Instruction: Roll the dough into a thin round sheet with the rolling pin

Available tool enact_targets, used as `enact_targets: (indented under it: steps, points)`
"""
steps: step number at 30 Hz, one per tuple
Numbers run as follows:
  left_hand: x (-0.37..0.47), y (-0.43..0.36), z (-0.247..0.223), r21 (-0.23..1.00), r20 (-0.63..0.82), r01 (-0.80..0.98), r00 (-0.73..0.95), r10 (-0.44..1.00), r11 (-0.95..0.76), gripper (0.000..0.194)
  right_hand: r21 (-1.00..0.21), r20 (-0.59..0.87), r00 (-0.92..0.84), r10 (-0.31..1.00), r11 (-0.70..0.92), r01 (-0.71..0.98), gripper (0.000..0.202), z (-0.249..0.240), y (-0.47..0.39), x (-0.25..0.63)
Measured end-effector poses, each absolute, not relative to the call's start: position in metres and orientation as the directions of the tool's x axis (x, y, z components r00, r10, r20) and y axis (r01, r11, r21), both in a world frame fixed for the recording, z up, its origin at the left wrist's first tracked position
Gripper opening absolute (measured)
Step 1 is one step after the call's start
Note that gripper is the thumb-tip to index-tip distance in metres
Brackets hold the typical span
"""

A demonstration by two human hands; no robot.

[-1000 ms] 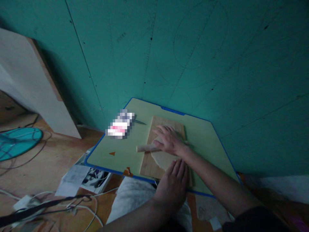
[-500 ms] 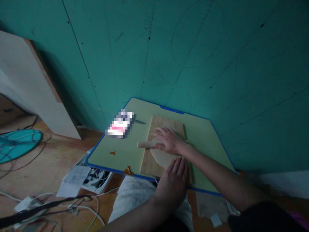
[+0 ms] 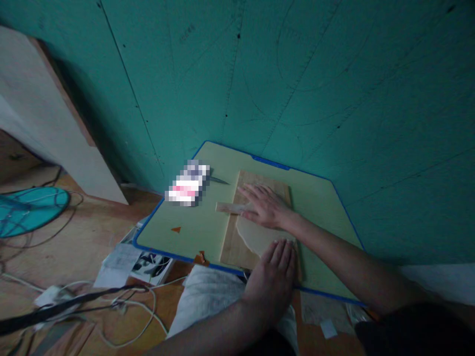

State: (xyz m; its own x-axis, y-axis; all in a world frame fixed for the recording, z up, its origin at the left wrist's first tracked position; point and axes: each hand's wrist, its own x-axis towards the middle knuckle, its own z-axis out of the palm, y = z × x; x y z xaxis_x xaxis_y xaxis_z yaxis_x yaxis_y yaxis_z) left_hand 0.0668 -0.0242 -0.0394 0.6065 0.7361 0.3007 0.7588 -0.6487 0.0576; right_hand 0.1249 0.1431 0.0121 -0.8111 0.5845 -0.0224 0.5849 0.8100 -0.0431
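A pale sheet of dough lies on a wooden board. Across the board rests a wooden rolling pin, its left end sticking out past the board's edge. My right hand lies on top of the pin, palm down, with fingers stretched out and apart rather than wrapped round it. Nearer to me, my left hand presses on the near right part of the dough, fingers together and bent over it. The pin's right part and some of the dough are hidden under my hands.
The board sits on a pale tabletop with a blue rim, against a green wall. A blurred-out, phone-like object and a thin dark pointed tool lie to the left. White cables cross the floor.
My right hand has rolled the pin slightly away from me, and its fingers are straighter now. My left hand stays on the dough. The camera view has shifted a little.
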Motion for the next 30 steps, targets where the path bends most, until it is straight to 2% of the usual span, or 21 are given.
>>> enact_targets:
  steps: [5, 11, 19, 26, 30]
  points:
    - [0.064, -0.024, -0.036, 0.035, 0.316, 0.769, 0.597, 0.737, -0.638, 0.060, -0.003, -0.044, -0.768, 0.639, 0.769, 0.640, 0.071, 0.017, 0.171, 0.117]
    - [0.066, -0.023, -0.040, 0.044, 0.304, 0.761, 0.608, 0.734, -0.648, 0.061, -0.086, -0.005, -0.796, 0.606, 0.792, 0.604, 0.074, 0.005, 0.132, 0.127]
    - [0.063, -0.024, -0.036, 0.043, 0.284, 0.758, 0.615, 0.735, -0.651, 0.064, 0.018, -0.045, -0.682, 0.730, 0.683, 0.730, 0.073, 0.015, 0.185, 0.114]
    - [0.066, -0.023, -0.043, 0.044, 0.320, 0.759, 0.606, 0.728, -0.650, 0.064, -0.040, 0.033, -0.691, 0.722, 0.692, 0.721, 0.070, 0.003, 0.132, 0.114]
    - [0.065, -0.024, -0.043, 0.039, 0.329, 0.760, 0.603, 0.727, -0.648, 0.063, -0.005, 0.044, -0.603, 0.796, 0.604, 0.797, 0.067, 0.006, 0.154, 0.111]
